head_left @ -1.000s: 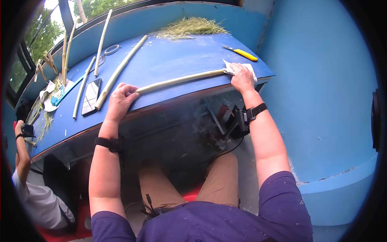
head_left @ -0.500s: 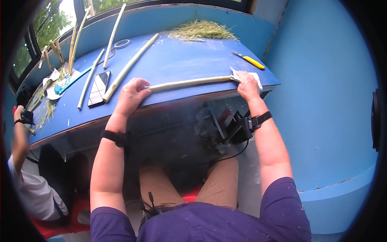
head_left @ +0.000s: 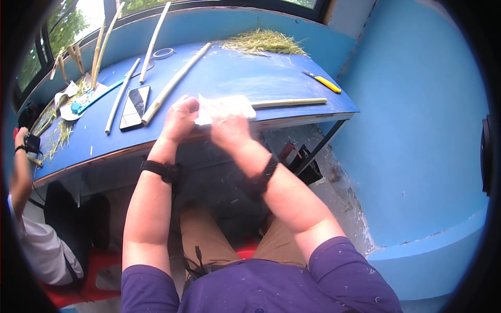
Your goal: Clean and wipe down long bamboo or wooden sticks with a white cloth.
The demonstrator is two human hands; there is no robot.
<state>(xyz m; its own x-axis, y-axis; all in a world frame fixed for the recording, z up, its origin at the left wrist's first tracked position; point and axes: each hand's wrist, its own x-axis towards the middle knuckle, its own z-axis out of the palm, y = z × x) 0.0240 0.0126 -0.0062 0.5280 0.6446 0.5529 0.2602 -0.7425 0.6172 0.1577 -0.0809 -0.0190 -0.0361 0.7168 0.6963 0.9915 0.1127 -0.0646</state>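
Far left: another person's bare hand (head_left: 21, 136) at the worktop's end. Next: dry yellow-green straw (head_left: 61, 136), loose; turquoise long-handled tool (head_left: 102, 95); thin pale-green stick (head_left: 123, 95); black flat phone (head_left: 135, 107) just beside it. Farther back: pale slender stick (head_left: 155, 41), reaching toward the window; grey tape ring (head_left: 163, 53). Then one thicker pale-green stick (head_left: 177, 83), slanting from near to far.

Centre, near edge: left hand (head_left: 180, 120), fingers curled, its hold hidden; white crumpled sheet (head_left: 224, 106), gripped by the blurred right hand (head_left: 232, 128). Sheet and hands block the left part of the straight pale-green rod (head_left: 292, 102), which lies along the near edge, right end bare.

Far right: straw heap (head_left: 266, 41); yellow-handled knife (head_left: 327, 83), apart from the rod.

Surface: blue painted worktop (head_left: 235, 78), scuffed. Room: dark-framed window (head_left: 65, 26), far left; light-blue wall (head_left: 417, 130), right.
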